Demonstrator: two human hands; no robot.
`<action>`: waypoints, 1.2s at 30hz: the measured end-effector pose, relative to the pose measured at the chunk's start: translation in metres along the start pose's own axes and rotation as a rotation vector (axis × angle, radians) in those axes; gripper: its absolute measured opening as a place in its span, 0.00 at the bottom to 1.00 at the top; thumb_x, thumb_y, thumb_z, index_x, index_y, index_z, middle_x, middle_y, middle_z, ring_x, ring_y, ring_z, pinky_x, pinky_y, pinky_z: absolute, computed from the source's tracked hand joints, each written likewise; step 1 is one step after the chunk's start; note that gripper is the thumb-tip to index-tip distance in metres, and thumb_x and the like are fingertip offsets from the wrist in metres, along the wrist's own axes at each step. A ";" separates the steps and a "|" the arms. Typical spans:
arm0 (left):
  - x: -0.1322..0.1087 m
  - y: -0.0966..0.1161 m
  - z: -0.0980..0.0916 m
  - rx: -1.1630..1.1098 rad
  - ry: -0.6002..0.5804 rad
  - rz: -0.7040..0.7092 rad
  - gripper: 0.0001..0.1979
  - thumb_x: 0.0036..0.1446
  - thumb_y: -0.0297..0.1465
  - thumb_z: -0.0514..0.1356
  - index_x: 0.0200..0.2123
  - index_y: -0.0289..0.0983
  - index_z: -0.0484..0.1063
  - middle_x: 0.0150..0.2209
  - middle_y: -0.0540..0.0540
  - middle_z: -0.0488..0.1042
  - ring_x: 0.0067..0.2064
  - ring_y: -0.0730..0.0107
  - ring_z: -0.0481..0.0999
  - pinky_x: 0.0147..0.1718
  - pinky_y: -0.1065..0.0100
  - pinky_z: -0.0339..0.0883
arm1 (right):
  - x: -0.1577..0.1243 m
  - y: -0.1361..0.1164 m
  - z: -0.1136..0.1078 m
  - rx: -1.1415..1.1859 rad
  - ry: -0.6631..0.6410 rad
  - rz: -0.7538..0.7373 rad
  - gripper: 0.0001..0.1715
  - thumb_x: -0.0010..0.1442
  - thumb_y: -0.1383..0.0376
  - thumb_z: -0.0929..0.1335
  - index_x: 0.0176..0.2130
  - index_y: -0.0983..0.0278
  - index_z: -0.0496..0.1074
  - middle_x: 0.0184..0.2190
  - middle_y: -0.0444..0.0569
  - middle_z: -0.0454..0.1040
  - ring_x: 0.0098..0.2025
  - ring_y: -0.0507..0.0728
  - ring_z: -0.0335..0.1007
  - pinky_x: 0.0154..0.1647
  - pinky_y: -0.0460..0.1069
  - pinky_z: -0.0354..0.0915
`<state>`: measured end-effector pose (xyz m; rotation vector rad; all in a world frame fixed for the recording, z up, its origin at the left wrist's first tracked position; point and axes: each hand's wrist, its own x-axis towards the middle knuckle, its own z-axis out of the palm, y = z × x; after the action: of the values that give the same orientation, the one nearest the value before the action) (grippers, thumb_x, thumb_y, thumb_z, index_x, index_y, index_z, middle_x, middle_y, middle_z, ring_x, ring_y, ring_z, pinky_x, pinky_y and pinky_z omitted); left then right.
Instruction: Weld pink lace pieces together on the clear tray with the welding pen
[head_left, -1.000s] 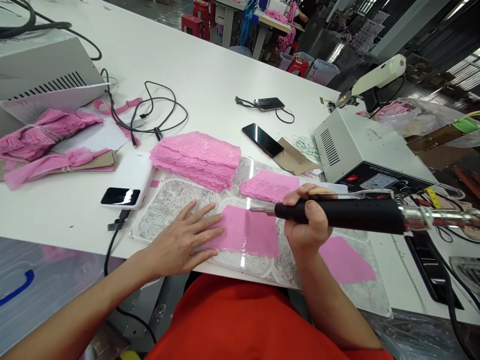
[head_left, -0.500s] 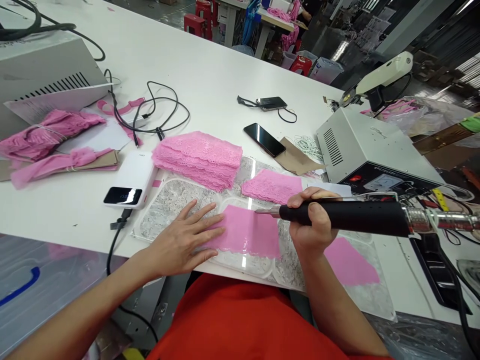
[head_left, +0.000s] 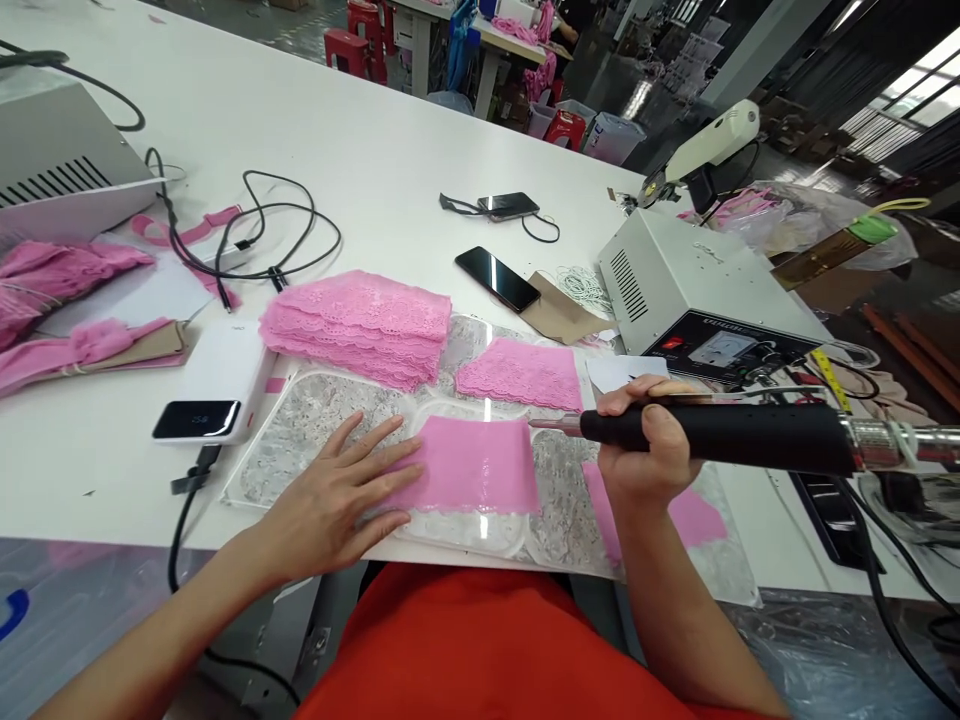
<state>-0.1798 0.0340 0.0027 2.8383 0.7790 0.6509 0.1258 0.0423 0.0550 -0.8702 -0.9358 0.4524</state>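
Observation:
My left hand [head_left: 352, 495] lies flat with its fingers spread, the fingertips on the left end of a pink fabric piece [head_left: 476, 470]. This piece has a scalloped lower edge and lies on a clear template over a grey speckled board [head_left: 322, 405]. My right hand [head_left: 649, 445] is wrapped round a black handheld ultrasonic welder [head_left: 739, 435]. Its thin metal tip points left and is at the fabric's upper right corner; whether it touches I cannot tell. Behind are a thick stack of pink lace [head_left: 360, 325] and a smaller lace piece [head_left: 521, 375].
A grey control box [head_left: 697, 285] with a meter stands at the right. Two phones, one a black phone [head_left: 496, 278], lie behind the lace. A white power bank [head_left: 217, 385] with a cable is at the left. Another pink piece [head_left: 697, 518] lies partly behind my right forearm.
The welder's tip has moved right along the fabric's top edge to its right corner. My left hand stays flat on the left end. The whole view has shifted slightly.

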 end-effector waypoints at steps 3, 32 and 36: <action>0.001 -0.001 -0.001 -0.005 -0.001 0.008 0.21 0.63 0.33 0.59 0.58 0.40 0.68 0.62 0.45 0.68 0.70 0.55 0.51 0.69 0.49 0.37 | -0.002 0.005 -0.004 0.018 0.009 0.003 0.07 0.48 0.67 0.67 0.31 0.62 0.67 0.29 0.42 0.67 0.23 0.49 0.65 0.25 0.48 0.62; 0.098 0.034 0.050 0.015 -0.122 0.103 0.20 0.68 0.40 0.52 0.57 0.38 0.70 0.63 0.40 0.66 0.67 0.50 0.58 0.66 0.42 0.41 | 0.001 0.012 -0.014 0.093 0.022 0.042 0.08 0.50 0.65 0.68 0.34 0.61 0.67 0.31 0.42 0.66 0.24 0.49 0.65 0.27 0.49 0.63; 0.099 0.035 0.049 0.001 -0.140 0.091 0.20 0.68 0.40 0.52 0.57 0.38 0.69 0.63 0.39 0.65 0.68 0.48 0.57 0.65 0.41 0.43 | 0.001 0.013 -0.015 0.069 0.016 0.025 0.08 0.49 0.65 0.67 0.33 0.61 0.67 0.31 0.42 0.66 0.23 0.49 0.65 0.26 0.49 0.64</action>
<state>-0.0658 0.0544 0.0031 2.8961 0.6308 0.4570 0.1391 0.0441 0.0411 -0.8227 -0.8900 0.4960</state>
